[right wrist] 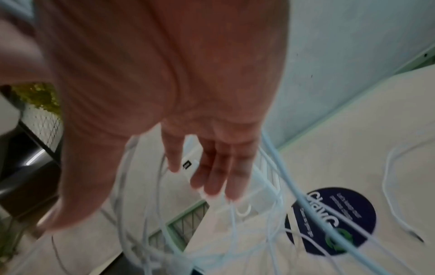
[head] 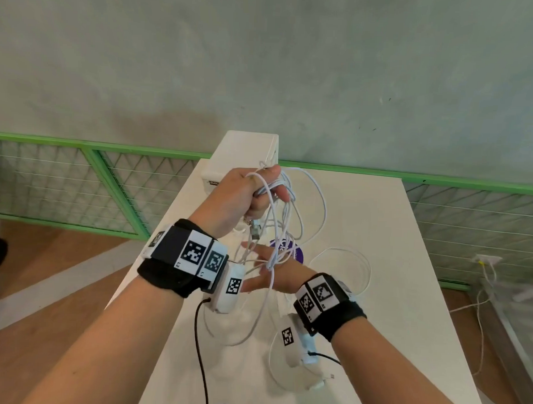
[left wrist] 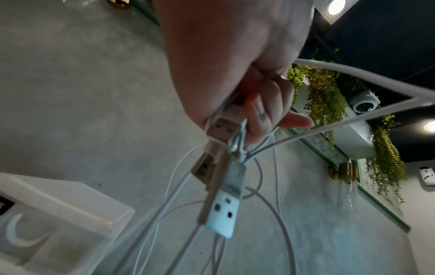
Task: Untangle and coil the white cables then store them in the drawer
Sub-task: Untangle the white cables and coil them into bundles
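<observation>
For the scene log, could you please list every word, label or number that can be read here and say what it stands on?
"Clay": large white letters on the round dark sticker on the table; further letters and the small print beside it are too blurred to read.
"L2": corner of a square marker on the left wrist band.
Black label on the white drawer unit: too small to read.
</observation>
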Demonstrator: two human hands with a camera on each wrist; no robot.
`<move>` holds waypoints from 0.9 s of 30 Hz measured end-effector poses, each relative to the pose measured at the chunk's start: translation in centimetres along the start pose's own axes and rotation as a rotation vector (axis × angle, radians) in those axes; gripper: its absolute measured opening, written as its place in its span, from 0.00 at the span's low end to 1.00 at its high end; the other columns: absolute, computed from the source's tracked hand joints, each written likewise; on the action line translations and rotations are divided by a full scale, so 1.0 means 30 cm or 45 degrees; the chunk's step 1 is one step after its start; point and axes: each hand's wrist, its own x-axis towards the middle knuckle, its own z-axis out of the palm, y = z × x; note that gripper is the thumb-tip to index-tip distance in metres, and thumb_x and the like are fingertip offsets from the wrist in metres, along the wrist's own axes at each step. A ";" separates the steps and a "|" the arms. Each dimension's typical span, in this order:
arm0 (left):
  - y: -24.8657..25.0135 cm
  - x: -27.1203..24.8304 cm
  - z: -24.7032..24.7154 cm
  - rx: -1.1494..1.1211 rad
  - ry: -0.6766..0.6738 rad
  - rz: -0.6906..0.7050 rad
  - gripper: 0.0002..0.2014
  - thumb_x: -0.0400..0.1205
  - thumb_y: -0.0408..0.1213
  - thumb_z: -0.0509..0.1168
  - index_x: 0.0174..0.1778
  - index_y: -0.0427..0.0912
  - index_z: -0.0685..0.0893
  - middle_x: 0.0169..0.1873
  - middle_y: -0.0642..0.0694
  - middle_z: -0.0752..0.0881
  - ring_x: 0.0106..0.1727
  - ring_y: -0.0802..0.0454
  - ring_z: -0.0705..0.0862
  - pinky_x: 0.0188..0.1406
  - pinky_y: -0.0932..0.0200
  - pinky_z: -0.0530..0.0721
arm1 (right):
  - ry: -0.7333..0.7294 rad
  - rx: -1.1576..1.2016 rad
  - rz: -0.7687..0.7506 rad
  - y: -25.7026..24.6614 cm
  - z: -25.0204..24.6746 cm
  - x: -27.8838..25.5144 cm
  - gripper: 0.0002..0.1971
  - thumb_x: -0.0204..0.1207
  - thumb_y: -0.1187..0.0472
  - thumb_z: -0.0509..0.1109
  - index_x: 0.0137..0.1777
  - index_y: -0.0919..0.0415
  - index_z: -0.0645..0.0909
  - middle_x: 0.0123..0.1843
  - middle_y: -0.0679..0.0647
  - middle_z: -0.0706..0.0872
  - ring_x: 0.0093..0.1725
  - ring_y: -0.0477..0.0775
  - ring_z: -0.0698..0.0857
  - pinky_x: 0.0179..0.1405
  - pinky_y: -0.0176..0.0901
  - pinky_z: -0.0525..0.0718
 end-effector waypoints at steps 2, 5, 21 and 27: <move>-0.005 -0.002 0.015 0.012 -0.011 -0.002 0.24 0.88 0.42 0.54 0.30 0.35 0.84 0.15 0.51 0.60 0.18 0.55 0.55 0.19 0.64 0.55 | 0.091 -0.099 -0.060 0.004 0.020 0.005 0.26 0.74 0.61 0.73 0.72 0.64 0.72 0.69 0.61 0.78 0.68 0.60 0.78 0.66 0.45 0.77; -0.003 -0.007 0.011 0.005 0.028 -0.018 0.24 0.88 0.42 0.54 0.31 0.34 0.83 0.15 0.52 0.61 0.17 0.56 0.55 0.19 0.64 0.54 | 0.182 0.125 -0.183 0.038 0.035 0.015 0.15 0.78 0.61 0.69 0.62 0.68 0.80 0.61 0.63 0.84 0.57 0.56 0.82 0.53 0.31 0.78; -0.089 -0.029 -0.163 0.745 0.721 -0.212 0.17 0.83 0.42 0.64 0.32 0.37 0.88 0.06 0.58 0.73 0.14 0.60 0.71 0.15 0.69 0.63 | 0.972 0.423 0.086 0.342 -0.190 -0.052 0.06 0.76 0.65 0.69 0.39 0.55 0.79 0.32 0.55 0.86 0.32 0.56 0.83 0.35 0.41 0.80; -0.097 -0.013 -0.133 0.496 0.677 -0.182 0.15 0.82 0.43 0.66 0.32 0.42 0.88 0.09 0.57 0.70 0.13 0.60 0.66 0.24 0.58 0.61 | 0.825 0.385 0.015 0.358 -0.158 -0.066 0.08 0.73 0.66 0.73 0.35 0.55 0.83 0.32 0.57 0.87 0.31 0.54 0.85 0.34 0.41 0.79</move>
